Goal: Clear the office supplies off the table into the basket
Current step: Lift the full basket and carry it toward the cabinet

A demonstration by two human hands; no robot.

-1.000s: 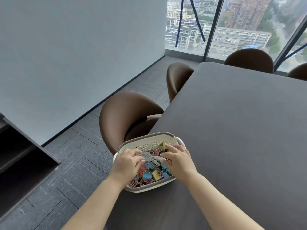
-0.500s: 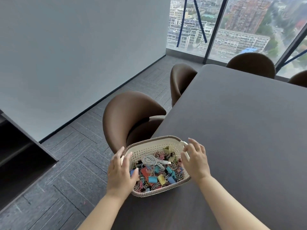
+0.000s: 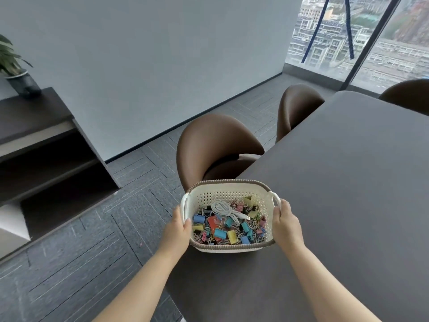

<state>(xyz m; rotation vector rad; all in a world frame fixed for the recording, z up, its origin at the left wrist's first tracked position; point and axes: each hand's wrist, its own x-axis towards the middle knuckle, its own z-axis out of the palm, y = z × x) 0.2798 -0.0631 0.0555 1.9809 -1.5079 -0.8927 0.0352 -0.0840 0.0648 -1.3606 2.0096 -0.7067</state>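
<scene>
A cream perforated basket [image 3: 228,194] with a brown rim sits at the left edge of the dark table [image 3: 336,182]. Inside lie several coloured binder clips [image 3: 220,233], paper clips and a coiled white USB cable [image 3: 222,209]. My left hand [image 3: 177,230] grips the basket's left side by the white handle, thumb over the rim. My right hand [image 3: 286,225] grips the right side just below the other handle.
A brown chair [image 3: 213,145] is tucked in just behind the basket, with a second chair [image 3: 297,108] farther along. A dark shelf unit [image 3: 41,145] with a potted plant [image 3: 16,70] stands at left. Windows lie far right.
Both hands left the cable inside the basket, spread open beside it, then closed on its two sides. The view has swung left.
</scene>
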